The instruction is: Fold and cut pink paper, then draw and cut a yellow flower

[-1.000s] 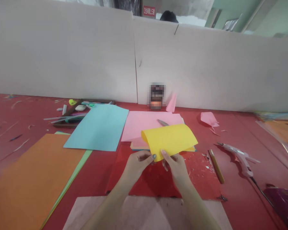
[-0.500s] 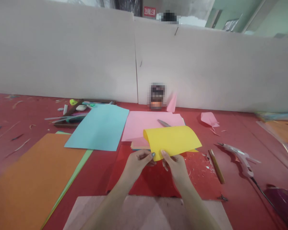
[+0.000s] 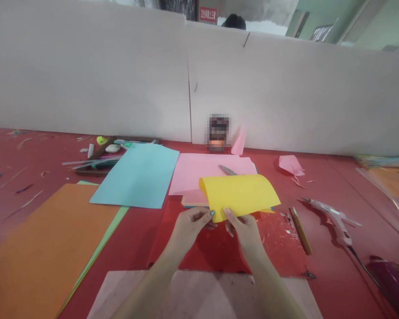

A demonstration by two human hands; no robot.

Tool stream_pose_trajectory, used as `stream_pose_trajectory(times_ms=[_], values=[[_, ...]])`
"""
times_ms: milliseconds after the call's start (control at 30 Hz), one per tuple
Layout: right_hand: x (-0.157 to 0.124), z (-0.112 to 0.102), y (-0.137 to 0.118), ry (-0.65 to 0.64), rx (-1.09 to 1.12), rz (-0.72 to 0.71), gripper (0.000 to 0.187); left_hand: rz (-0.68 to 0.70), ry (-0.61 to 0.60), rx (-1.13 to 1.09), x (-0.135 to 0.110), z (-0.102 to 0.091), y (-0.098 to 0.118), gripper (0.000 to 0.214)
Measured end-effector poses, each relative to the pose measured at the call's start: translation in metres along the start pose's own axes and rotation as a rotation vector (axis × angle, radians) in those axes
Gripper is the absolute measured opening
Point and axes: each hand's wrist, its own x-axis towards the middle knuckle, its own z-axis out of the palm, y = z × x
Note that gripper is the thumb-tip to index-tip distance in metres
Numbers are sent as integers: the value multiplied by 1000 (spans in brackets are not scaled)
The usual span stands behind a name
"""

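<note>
A yellow sheet of paper, bent over into a loose curl, is held above the red board. My left hand pinches its near left corner between thumb and fingers. Close beside it, my right hand grips the near edge, thumb on top and fingers underneath. Behind the yellow sheet lies pink paper on a stack of other sheets. The pointed metal tip of a tool rests on the pink paper, its rest hidden by the yellow sheet.
Blue paper and orange paper lie left, near a tray of tools. At right are a brown stick, a corded glue gun and a pink paper piece. A pink cone stands against the white partition.
</note>
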Motion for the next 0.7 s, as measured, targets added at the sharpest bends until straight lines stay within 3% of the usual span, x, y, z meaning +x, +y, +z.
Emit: stream_pose_trajectory(times_ms=[700], values=[[2, -1, 2, 39, 31, 1, 40, 5, -10, -1, 0, -2, -2, 17]])
